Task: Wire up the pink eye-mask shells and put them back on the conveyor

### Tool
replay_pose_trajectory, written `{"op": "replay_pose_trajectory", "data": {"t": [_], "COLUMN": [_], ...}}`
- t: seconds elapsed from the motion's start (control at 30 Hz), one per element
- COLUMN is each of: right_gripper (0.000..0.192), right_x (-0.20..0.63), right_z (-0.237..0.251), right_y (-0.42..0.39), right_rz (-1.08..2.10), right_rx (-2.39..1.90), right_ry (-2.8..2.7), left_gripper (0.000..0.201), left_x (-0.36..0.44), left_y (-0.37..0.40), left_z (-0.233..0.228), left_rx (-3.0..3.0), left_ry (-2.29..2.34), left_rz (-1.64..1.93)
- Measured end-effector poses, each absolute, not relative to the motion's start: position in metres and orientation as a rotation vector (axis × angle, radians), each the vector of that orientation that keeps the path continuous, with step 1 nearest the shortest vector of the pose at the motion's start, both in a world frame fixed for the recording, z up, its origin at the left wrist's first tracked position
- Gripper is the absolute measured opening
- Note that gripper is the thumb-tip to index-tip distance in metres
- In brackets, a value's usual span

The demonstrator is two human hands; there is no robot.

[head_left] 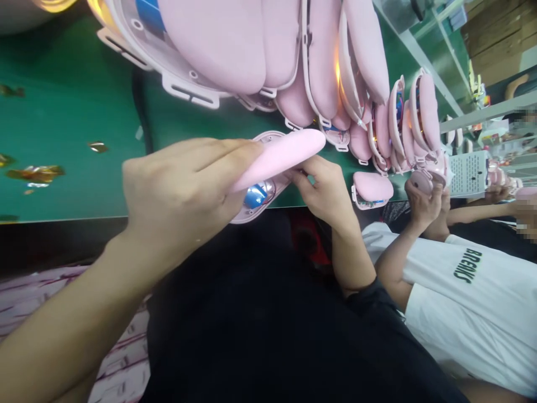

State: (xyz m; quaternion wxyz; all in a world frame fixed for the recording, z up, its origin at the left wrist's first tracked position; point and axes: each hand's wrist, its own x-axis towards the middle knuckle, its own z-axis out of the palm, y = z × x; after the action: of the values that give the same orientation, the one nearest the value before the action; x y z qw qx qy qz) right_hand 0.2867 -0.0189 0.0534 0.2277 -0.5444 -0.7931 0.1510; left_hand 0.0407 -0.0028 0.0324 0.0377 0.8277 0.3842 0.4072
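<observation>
While a long row of finished pink shells (pixel 319 61) is stacked on edge along the green tabletop (pixel 62 101), one pink oval unit (pixel 272 168) is held clear of the tabletop's near edge, over the worker's dark lap, so that both hands can reach it at once. The unit consists of a soft pink pad (pixel 285 154) lifted at an angle from a pale plastic base (pixel 251 208), inside which a blue component (pixel 255 196) is exposed. The left hand (pixel 180 196) is wrapped around the near end of the unit, its grip closed, the fingers laid along the pad and the forearm brought in from the lower left. The right hand (pixel 325 190) is raised from below with the wrist bent, its fingertips pinched against the far edge of the base just under the pad, so the piece is steadied from both ends; how tightly that pinch bears on it cannot be told. A single pink unit (pixel 371 189) is left lying flat at the tabletop's edge, just beside the right hand. Farther right, a co-worker in a white T-shirt (pixel 470 302) is seen with a hand (pixel 422 201) closed on a similar pink piece (pixel 422 180), next to a white perforated panel (pixel 469 173). Scraps of golden foil (pixel 36 173) are scattered on the tabletop to the left, well apart from the work.
</observation>
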Motion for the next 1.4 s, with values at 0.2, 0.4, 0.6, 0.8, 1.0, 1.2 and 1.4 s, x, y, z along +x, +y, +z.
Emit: {"op": "replay_pose_trajectory", "data": {"t": [0.2, 0.4, 0.6, 0.8, 1.0, 1.2, 1.4], "right_gripper": [0.027, 0.026, 0.022, 0.019, 0.018, 0.019, 0.019], "right_x": [0.289, 0.289, 0.289, 0.285, 0.283, 0.285, 0.279], "right_z": [0.033, 0.028, 0.026, 0.026, 0.025, 0.017, 0.012], "right_y": [-0.003, 0.007, 0.010, 0.010, 0.011, 0.007, -0.001], "right_rz": [0.266, 0.249, 0.283, 0.323, 0.313, 0.218, 0.161], "right_rx": [-1.529, -1.494, -1.534, -1.576, -1.605, -1.626, -1.591], "right_ry": [-2.265, -2.271, -2.261, -2.244, -2.263, -2.264, -2.159], "left_gripper": [0.037, 0.034, 0.035, 0.035, 0.036, 0.035, 0.037], "left_x": [0.045, 0.044, 0.043, 0.043, 0.043, 0.042, 0.042], "left_y": [0.007, 0.010, 0.010, 0.013, 0.013, 0.013, 0.014], "left_z": [0.020, 0.016, 0.018, 0.020, 0.021, 0.022, 0.020], "left_rx": [2.472, 2.434, 2.369, 2.322, 2.263, 2.257, 2.292], "left_ry": [1.268, 1.320, 1.341, 1.373, 1.377, 1.399, 1.371], "left_rz": [1.173, 1.195, 1.123, 1.063, 1.031, 1.004, 1.034]}}
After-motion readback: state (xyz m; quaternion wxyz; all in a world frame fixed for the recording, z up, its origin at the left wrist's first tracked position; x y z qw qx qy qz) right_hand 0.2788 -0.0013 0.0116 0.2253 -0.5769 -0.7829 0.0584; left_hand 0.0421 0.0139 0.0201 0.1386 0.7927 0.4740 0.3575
